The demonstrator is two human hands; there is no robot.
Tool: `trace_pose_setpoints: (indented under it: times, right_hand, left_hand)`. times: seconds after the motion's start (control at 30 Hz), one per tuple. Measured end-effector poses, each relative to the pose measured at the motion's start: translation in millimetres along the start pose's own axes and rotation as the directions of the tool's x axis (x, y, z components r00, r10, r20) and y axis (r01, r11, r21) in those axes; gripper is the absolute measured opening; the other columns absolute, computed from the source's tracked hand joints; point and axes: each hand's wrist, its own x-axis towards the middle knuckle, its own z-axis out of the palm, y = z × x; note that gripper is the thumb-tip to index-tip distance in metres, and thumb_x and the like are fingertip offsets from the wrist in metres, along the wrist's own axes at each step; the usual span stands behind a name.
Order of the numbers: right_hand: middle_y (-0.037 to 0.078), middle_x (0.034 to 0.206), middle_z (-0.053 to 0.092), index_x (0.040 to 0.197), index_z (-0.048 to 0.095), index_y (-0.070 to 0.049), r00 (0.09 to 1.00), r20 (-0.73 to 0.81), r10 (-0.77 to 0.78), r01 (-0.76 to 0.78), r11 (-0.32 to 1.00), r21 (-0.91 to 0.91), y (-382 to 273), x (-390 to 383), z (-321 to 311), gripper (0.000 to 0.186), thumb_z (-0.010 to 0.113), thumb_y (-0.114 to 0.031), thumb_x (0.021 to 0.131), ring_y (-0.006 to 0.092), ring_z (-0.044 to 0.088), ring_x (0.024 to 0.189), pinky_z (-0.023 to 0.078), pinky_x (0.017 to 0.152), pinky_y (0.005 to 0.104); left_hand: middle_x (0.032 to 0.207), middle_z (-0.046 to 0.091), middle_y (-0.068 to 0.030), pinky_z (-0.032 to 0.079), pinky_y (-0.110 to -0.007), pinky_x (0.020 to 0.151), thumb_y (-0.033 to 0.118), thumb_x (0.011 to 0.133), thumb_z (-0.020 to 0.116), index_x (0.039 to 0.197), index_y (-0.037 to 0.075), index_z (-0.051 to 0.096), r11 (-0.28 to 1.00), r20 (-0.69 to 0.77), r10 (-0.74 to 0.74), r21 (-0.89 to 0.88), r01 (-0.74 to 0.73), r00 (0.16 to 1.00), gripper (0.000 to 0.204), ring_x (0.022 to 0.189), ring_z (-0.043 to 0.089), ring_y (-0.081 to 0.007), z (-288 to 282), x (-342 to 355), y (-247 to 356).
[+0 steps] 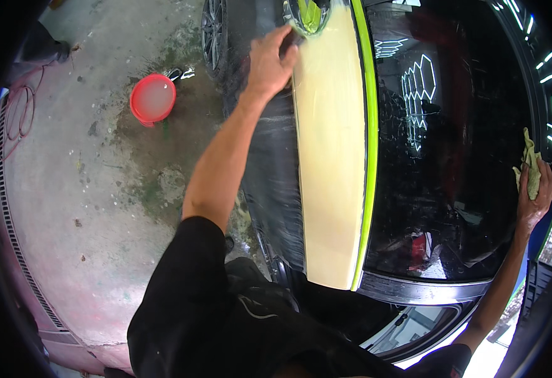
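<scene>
My left hand (269, 63) is raised at the cream-coloured long panel (326, 157), fingers apart and holding nothing, beside a rounded recess with green tape (308, 19) at the panel's top end; whether it touches the surface I cannot tell. A bright green tape strip (369, 138) runs along the panel's right side. My right hand (534, 195) grips a crumpled pale yellow-green cloth (528, 164) at the far edge of the glossy black car roof glass (452, 157), which reflects ceiling lights. Dark sheeting (266, 201) covers the car's side left of the panel.
A red bucket (153, 97) of cloudy water stands on the stained concrete floor (80, 189). A wheel (213, 31) shows at the top. A floor drain grate (14, 233) and looped hose (24, 110) run along the left. A dark, unclear object (36, 53) is at upper left.
</scene>
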Motion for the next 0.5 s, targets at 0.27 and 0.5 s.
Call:
trace_pose_setpoints:
  times: [0.27, 0.5]
  right_hand:
    - [0.013, 0.127, 0.07, 0.126, 0.069, -0.004, 1.0, -0.008, -0.004, 0.004, 1.0, 0.014, 2.3, -4.1, 5.9, 0.039, 0.082, -0.01, 0.089, 0.0312, 0.065, 0.118, 0.053, 0.1, 0.0426]
    - [0.012, 0.127, 0.07, 0.127, 0.069, -0.006, 0.999, -0.025, -0.044, 0.045, 0.999, 0.028, 5.3, -4.5, 6.9, 0.041, 0.083, -0.009, 0.088, 0.0301, 0.066, 0.117, 0.054, 0.1, 0.0425]
  left_hand:
    - [0.14, 0.064, -0.0146, 0.04, -0.042, 0.111, 0.023, 0.097, 0.068, 0.142, 0.008, 0.06, 0.995, 0.015, 0.089, -0.043, -0.088, 0.996, 0.048, 0.128, 0.058, -0.0349, -1.3, 19.7, -22.2]
    - [0.142, 0.062, -0.0186, 0.038, -0.046, 0.113, 0.032, 0.097, 0.068, 0.142, 0.006, 0.059, 0.997, 0.051, 0.04, -0.069, -0.036, 0.998, 0.053, 0.131, 0.057, -0.0349, -2.5, -40.2, 2.5]
